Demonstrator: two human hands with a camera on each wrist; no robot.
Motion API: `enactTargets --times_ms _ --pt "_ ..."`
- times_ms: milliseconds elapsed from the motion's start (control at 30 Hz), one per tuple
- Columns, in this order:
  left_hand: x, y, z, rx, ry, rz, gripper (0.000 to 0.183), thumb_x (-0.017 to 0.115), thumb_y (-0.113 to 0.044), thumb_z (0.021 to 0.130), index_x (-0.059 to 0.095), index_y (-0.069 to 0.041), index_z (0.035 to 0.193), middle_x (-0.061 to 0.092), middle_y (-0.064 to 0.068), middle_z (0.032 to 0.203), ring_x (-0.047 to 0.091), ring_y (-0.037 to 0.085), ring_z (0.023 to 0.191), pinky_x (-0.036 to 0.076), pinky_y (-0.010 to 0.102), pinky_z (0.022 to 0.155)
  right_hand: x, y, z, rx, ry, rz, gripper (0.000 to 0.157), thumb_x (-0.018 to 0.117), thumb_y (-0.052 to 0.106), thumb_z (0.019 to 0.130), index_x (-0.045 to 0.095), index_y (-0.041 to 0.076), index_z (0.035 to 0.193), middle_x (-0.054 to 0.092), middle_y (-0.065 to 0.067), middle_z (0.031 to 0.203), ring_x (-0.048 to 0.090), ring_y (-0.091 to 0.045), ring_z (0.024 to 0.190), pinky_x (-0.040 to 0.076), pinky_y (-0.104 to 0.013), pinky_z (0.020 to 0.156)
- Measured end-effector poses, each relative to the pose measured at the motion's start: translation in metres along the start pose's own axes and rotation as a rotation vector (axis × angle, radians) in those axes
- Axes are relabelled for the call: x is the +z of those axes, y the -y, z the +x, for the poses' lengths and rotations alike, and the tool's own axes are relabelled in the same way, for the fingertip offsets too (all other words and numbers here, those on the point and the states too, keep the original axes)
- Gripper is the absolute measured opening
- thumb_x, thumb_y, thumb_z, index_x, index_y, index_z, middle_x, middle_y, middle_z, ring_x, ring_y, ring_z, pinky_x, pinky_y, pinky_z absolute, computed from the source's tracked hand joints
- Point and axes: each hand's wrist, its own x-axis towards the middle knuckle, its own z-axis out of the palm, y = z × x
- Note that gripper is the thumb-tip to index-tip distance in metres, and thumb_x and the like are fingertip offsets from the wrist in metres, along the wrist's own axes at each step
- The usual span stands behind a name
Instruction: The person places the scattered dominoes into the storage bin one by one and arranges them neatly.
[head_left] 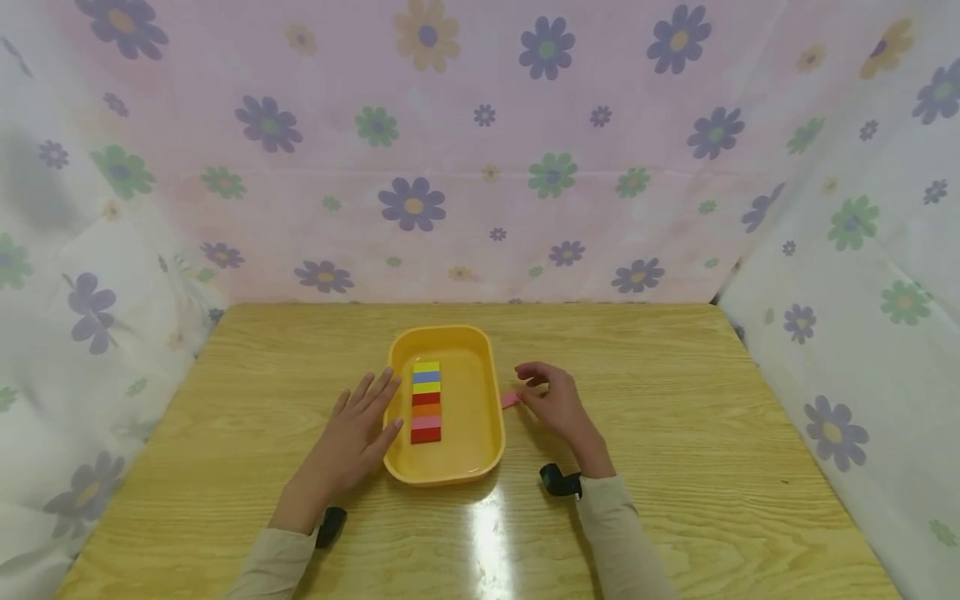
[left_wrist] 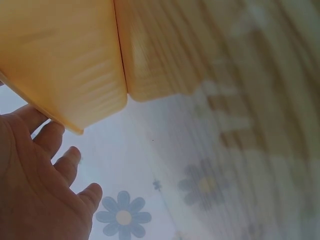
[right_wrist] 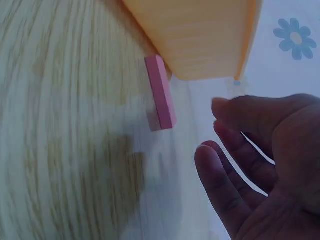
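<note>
A yellow tray stands on the wooden table with a column of several coloured blocks inside, toward its left side. My left hand touches the tray's left rim, its fingers fairly straight. Outside the tray, by its right wall, a pink block lies on the table; the right wrist view shows this pink block whole. My right hand hovers beside it with loosely bent fingers. A gap separates the fingertips from the block in the right wrist view, and nothing is held.
The wood-grain table extends around the tray on all sides. A flowered cloth hangs behind the table and along both sides. Black wrist devices are strapped on both arms, below the hands.
</note>
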Motion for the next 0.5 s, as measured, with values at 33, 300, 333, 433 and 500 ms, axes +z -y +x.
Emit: enactTargets --times_ms 33,300,333,433,500 --pt "-0.0001 0.0 -0.0002 0.0 0.001 0.002 0.064 0.052 -0.038 0.106 0.032 -0.012 0.161 0.023 0.007 0.169 0.015 0.038 0.156 0.011 0.068 0.121 -0.0007 -0.0022 -0.0001 0.003 0.025 -0.011 0.033 0.071 -0.002 0.092 0.068 -0.004 0.124 0.069 -0.019 0.118 0.065 -0.032 0.104 0.059 -0.045 0.086" --pt "-0.0003 0.0009 0.0003 0.002 0.002 0.011 0.065 0.053 -0.039 0.105 0.032 -0.013 0.161 0.024 0.006 0.169 0.016 0.039 0.156 0.012 0.069 0.12 -0.0057 -0.005 0.0014 -0.009 0.176 -0.101 0.039 0.073 -0.004 0.088 0.066 -0.004 0.127 0.069 -0.018 0.123 0.06 -0.037 0.115 0.051 -0.053 0.099" --pt "-0.0005 0.0009 0.0005 -0.001 0.007 0.012 0.066 0.053 -0.04 0.105 0.031 -0.013 0.161 0.023 0.006 0.169 0.016 0.038 0.156 0.011 0.068 0.121 -0.006 -0.0052 0.0022 -0.014 0.19 -0.11 0.04 0.073 -0.004 0.088 0.066 -0.004 0.127 0.069 -0.018 0.123 0.06 -0.038 0.117 0.05 -0.054 0.101" --pt "-0.0005 0.0013 0.001 -0.007 0.014 0.013 0.066 0.053 -0.04 0.105 0.03 -0.014 0.162 0.022 0.005 0.17 0.014 0.037 0.157 0.011 0.068 0.121 -0.0061 -0.0072 0.0056 -0.032 0.223 -0.117 0.04 0.073 -0.004 0.086 0.066 -0.007 0.125 0.069 -0.02 0.125 0.06 -0.039 0.121 0.048 -0.054 0.106" --pt "-0.0005 0.001 0.0016 -0.008 0.015 0.012 0.066 0.053 -0.04 0.105 0.03 -0.014 0.162 0.022 0.005 0.17 0.014 0.036 0.157 0.01 0.068 0.121 -0.0054 -0.0096 0.0083 -0.053 0.238 -0.14 0.038 0.074 -0.003 0.085 0.067 -0.007 0.123 0.069 -0.021 0.124 0.061 -0.039 0.121 0.047 -0.054 0.107"
